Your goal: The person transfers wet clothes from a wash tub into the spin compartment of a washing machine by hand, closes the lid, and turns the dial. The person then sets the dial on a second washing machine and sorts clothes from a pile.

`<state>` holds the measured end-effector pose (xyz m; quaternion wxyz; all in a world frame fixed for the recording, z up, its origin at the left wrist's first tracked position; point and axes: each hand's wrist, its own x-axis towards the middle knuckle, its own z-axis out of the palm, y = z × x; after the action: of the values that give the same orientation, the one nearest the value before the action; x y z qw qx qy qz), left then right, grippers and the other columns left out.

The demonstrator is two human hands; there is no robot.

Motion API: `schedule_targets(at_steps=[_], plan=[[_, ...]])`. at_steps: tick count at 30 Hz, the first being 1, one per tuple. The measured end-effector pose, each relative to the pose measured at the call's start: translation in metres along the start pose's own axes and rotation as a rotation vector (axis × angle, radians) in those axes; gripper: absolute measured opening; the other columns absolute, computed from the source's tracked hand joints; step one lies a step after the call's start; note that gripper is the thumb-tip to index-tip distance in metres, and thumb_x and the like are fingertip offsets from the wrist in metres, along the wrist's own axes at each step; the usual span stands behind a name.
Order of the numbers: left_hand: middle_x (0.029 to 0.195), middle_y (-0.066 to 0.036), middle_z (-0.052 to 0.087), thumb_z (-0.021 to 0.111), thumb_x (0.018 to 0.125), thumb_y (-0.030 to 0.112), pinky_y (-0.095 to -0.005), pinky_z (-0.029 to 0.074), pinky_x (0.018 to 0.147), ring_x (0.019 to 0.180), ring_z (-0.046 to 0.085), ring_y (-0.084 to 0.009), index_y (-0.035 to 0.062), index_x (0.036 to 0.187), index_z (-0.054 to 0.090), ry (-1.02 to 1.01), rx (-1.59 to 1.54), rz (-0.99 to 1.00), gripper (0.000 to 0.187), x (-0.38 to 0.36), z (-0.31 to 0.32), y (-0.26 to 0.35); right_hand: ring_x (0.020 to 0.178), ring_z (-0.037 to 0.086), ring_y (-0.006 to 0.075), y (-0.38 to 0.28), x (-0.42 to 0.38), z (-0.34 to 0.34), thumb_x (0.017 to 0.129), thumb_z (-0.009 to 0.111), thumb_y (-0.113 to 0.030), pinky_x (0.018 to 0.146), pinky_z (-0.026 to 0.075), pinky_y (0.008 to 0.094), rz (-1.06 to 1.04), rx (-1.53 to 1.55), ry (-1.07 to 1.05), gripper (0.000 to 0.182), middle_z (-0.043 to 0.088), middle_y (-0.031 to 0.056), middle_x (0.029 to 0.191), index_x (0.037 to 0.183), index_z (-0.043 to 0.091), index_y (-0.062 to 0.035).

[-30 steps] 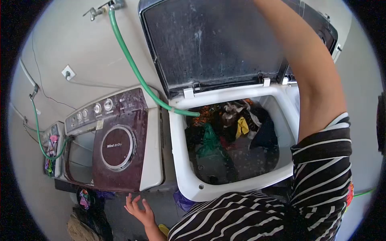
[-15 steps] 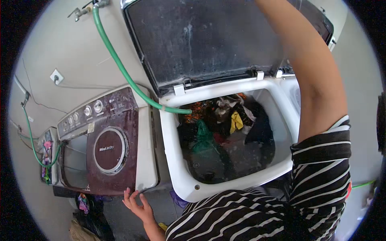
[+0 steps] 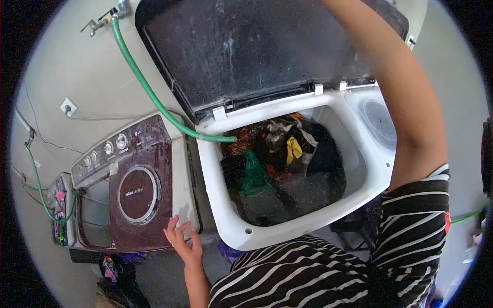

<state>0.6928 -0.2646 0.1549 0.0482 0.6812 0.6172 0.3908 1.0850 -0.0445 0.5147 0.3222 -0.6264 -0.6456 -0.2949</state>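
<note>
My left hand is open, fingers spread, beside the front corner of the maroon-topped washing machine. It holds nothing. My right arm reaches up across the view, and its hand is beyond the top edge. In front of me stands a white washing machine with its dark lid raised. Dark clothes lie in water in its tub, with a green cloth and a yellow cloth among them. A green hose ends over the tub's back left corner.
A tap on the wall feeds the hose. A wall socket with a plug sits above the maroon machine. The round spin-dryer opening is right of the tub. Dark bags lie on the floor at lower left.
My left hand has risen and shifted right, fingers still spread. The view has shifted slightly, showing more of the spin-dryer opening. My right arm stays raised.
</note>
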Motion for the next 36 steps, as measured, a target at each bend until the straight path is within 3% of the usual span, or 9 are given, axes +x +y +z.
schedule_targets(at_steps=[9,14,19,23,28,30,33,34,36], plan=[[0.123,-0.014,0.046,0.055,0.073,0.007,-0.0456,0.018,0.102,0.117,0.038,-0.0305,0.0062,0.093,0.054,0.005,-0.402,0.173,0.021,0.060,0.009,0.039,0.126,0.028,0.0332,0.012,-0.060,-0.050,0.080,0.051,-0.012,0.102,0.011,0.0594,-0.118,0.135,0.021,0.037,0.049,0.0096,0.120,0.117,0.048,-0.0095],[0.128,-0.016,0.039,0.053,0.077,0.008,-0.0398,0.022,0.101,0.118,0.036,-0.0293,0.0050,0.112,0.047,0.021,-0.772,0.132,0.035,0.094,0.012,0.066,0.122,0.034,0.0340,0.048,-0.088,-0.050,0.083,0.054,-0.017,0.103,0.011,0.0578,0.148,0.412,-0.157,0.033,0.052,0.0069,0.116,0.115,0.051,-0.0099],[0.132,-0.015,0.034,0.046,0.086,0.015,-0.0394,0.025,0.099,0.120,0.035,-0.0269,0.0073,0.126,0.034,0.056,-0.955,0.097,0.042,0.111,0.014,0.089,0.118,0.039,0.0338,0.032,-0.145,-0.090,0.075,0.064,-0.023,0.104,0.013,0.0531,-0.095,0.359,-0.149,0.032,0.055,0.0102,0.110,0.104,0.060,-0.0095],[0.135,-0.016,0.028,0.054,0.081,0.036,-0.0375,0.020,0.102,0.122,0.031,-0.0289,0.0069,0.137,0.017,0.093,-1.155,0.102,0.073,0.114,0.020,0.101,0.123,0.036,0.0254,0.018,-0.182,-0.112,0.065,0.068,-0.015,0.106,0.013,0.0482,-0.140,0.337,-0.110,0.031,0.060,0.0069,0.106,0.096,0.063,-0.0129],[0.139,-0.015,0.021,0.056,0.077,0.051,-0.0378,0.020,0.104,0.126,0.027,-0.0273,0.0093,0.139,0.008,0.159,-1.238,0.086,0.089,0.121,0.026,0.115,0.120,0.040,0.0276,0.025,-0.215,-0.128,0.061,0.068,-0.004,0.104,0.017,0.0487,-0.204,0.189,-0.285,0.037,0.054,0.0062,0.117,0.097,0.061,-0.0121],[0.140,-0.015,0.020,0.056,0.077,0.050,-0.0382,0.020,0.104,0.126,0.027,-0.0266,0.0098,0.138,0.008,0.149,-1.307,0.184,0.088,0.119,0.030,0.112,0.125,0.034,0.0280,0.022,-0.229,-0.133,0.053,0.071,-0.004,0.105,0.008,0.0537,-0.161,0.279,-0.357,0.039,0.052,0.0060,0.121,0.091,0.062,-0.0128],[0.142,-0.014,0.015,0.057,0.078,0.048,-0.0391,0.020,0.106,0.127,0.026,-0.0247,0.0112,0.138,0.007,0.109,-1.511,0.485,0.086,0.112,0.044,0.105,0.125,0.034,0.0290,0.012,-0.249,-0.140,0.050,0.071,-0.001,0.105,0.009,0.0527,-0.181,0.407,-0.486,0.041,0.051,0.0070,0.121,0.088,0.061,-0.0114],[0.142,-0.014,0.015,0.057,0.078,0.048,-0.0391,0.020,0.106,0.127,0.026,-0.0247,0.0112,0.138,0.007,0.114,-1.517,0.493,0.086,0.109,0.047,0.105,0.125,0.034,0.0291,0.010,-0.258,-0.140,0.048,0.072,-0.001,0.105,0.012,0.0526,-0.167,0.421,-0.523,0.041,0.051,0.0075,0.122,0.086,0.060,-0.0111],[0.142,-0.014,0.015,0.056,0.080,0.043,-0.0390,0.022,0.106,0.127,0.026,-0.0241,0.0108,0.137,0.009,0.228,-1.137,0.395,0.081,0.100,0.054,0.106,0.124,0.034,0.0291,0.010,-0.274,-0.136,0.047,0.072,-0.001,0.105,0.015,0.0525,-0.156,0.428,-0.558,0.041,0.050,0.0081,0.122,0.085,0.060,-0.0109]])
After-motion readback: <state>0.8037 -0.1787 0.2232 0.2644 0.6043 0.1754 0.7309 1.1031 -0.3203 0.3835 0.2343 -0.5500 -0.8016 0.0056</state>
